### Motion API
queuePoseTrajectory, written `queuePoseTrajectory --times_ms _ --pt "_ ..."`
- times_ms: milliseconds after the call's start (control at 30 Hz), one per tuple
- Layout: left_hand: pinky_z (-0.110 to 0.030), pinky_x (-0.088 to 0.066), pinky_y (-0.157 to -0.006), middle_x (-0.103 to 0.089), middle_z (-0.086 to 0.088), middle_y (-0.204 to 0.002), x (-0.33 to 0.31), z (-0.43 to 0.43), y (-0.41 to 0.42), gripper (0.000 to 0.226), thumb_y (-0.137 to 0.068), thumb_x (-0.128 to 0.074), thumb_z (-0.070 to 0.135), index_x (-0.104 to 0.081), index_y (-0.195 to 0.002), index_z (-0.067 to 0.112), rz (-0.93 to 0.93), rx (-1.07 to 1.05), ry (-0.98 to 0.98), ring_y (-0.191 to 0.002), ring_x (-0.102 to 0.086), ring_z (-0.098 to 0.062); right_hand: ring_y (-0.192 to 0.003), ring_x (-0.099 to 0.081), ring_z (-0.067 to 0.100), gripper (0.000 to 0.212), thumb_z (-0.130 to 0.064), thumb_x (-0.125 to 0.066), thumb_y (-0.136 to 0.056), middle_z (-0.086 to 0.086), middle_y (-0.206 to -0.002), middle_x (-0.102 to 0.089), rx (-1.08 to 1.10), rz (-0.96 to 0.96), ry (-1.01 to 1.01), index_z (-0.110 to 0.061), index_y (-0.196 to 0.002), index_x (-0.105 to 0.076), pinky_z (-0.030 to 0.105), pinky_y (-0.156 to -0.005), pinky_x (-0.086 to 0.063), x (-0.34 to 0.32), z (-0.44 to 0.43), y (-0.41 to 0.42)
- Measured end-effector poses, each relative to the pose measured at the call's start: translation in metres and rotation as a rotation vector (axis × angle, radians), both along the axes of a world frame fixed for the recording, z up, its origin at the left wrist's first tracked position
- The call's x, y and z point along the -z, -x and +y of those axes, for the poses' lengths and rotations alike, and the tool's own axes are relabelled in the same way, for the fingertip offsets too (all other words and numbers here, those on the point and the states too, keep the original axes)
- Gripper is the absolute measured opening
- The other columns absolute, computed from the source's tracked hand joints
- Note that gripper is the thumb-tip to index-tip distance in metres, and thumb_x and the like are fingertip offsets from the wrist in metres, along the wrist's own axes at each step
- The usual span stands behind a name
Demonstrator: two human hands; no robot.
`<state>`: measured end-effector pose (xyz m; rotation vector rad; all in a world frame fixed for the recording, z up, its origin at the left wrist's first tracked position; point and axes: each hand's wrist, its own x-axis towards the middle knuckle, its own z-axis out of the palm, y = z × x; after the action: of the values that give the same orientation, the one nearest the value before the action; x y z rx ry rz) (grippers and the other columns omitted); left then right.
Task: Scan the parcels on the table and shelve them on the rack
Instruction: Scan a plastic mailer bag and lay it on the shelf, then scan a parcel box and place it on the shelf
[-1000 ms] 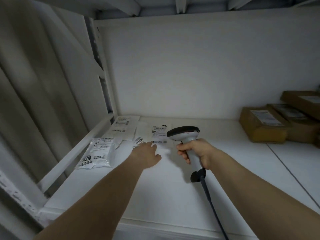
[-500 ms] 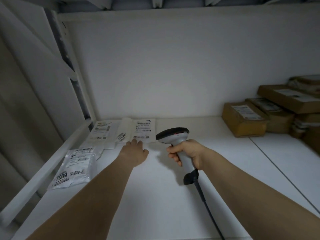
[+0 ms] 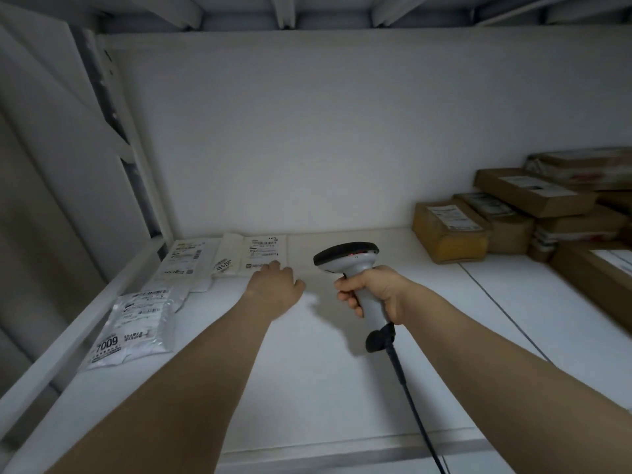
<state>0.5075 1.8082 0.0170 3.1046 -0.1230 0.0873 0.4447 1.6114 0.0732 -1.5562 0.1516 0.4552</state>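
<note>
I look into a white rack shelf. My left hand reaches in, its fingertips resting on the near edge of a flat white parcel with printed labels at the back left. My right hand grips the handle of a grey barcode scanner, whose dark head points toward that parcel. Its black cable runs down to the lower edge. A silvery bag parcel marked 7009 lies at the front left, and another flat white parcel lies in the back left corner.
Several brown cardboard boxes are stacked at the right of the shelf. A white side rail bounds the shelf on the left. The shelf's back wall stands close behind the parcels, with the upper shelf's underside overhead.
The view has swung left to right and risen slightly. My left hand stays at the white parcel's edge and the scanner remains in my right hand.
</note>
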Motion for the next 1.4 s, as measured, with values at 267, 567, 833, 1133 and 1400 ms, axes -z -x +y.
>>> queuePoseTrajectory --times_ms 267,567,833,1133,1400 --pt "-0.031 -0.038 -0.079 -0.054 -0.007 -0.127 -0.037 -0.141 0.055 0.045 -0.097 -0.037 0.043 -0.058 -0.127 0.015 -0.007 0.266 -0.011 -0.116 -0.052 -0.026 -0.044 -0.053 0.013 0.006 -0.001 -0.071 -0.080 0.010 -0.065 -0.067 0.178 -0.007 0.045 -0.003 -0.083 -0.066 0.021 -0.043 -0.045 -0.013 -0.127 0.081" --pt "-0.025 -0.034 -0.060 -0.065 -0.001 -0.095 -0.056 -0.392 0.179 0.027 -0.088 -0.048 0.036 -0.070 -0.094 0.021 -0.056 0.676 -0.032 -0.085 -0.057 -0.024 -0.041 -0.050 0.012 0.009 0.000 -0.071 -0.080 0.008 -0.057 -0.064 0.541 0.019 0.164 -0.002 -0.076 -0.063 0.020 -0.042 -0.043 -0.016 -0.342 0.250" --pt "-0.027 -0.039 -0.063 -0.065 -0.006 -0.090 -0.051 -0.592 0.299 0.025 -0.088 -0.053 0.038 -0.066 -0.082 0.017 -0.032 1.071 -0.011 -0.083 -0.059 -0.027 -0.038 -0.051 0.014 0.011 0.005 -0.070 -0.077 0.012 -0.055 -0.062 0.964 0.091 0.322 0.001 -0.072 -0.062 0.022 -0.041 -0.044 -0.008 -0.493 0.405" --pt "-0.032 -0.042 -0.067 -0.060 -0.005 -0.087 -0.036 -0.796 0.415 0.027 -0.085 -0.050 0.037 -0.066 -0.084 0.015 0.041 1.408 -0.023 -0.092 -0.062 -0.032 -0.041 -0.051 0.013 0.016 0.004 -0.072 -0.079 0.006 -0.052 -0.061 1.319 0.205 0.408 -0.004 -0.073 -0.059 0.022 -0.041 -0.043 0.015 -0.635 0.552" --pt "-0.030 -0.043 -0.069 -0.068 -0.005 -0.102 -0.024 -0.992 0.475 0.031 -0.085 -0.052 0.039 -0.072 -0.098 0.019 0.049 1.608 -0.008 -0.097 -0.063 -0.029 -0.048 -0.055 0.016 0.017 0.001 -0.074 -0.078 0.009 -0.062 -0.064 1.536 0.286 0.484 -0.006 -0.077 -0.059 0.028 -0.048 -0.045 0.019 -0.801 0.621"
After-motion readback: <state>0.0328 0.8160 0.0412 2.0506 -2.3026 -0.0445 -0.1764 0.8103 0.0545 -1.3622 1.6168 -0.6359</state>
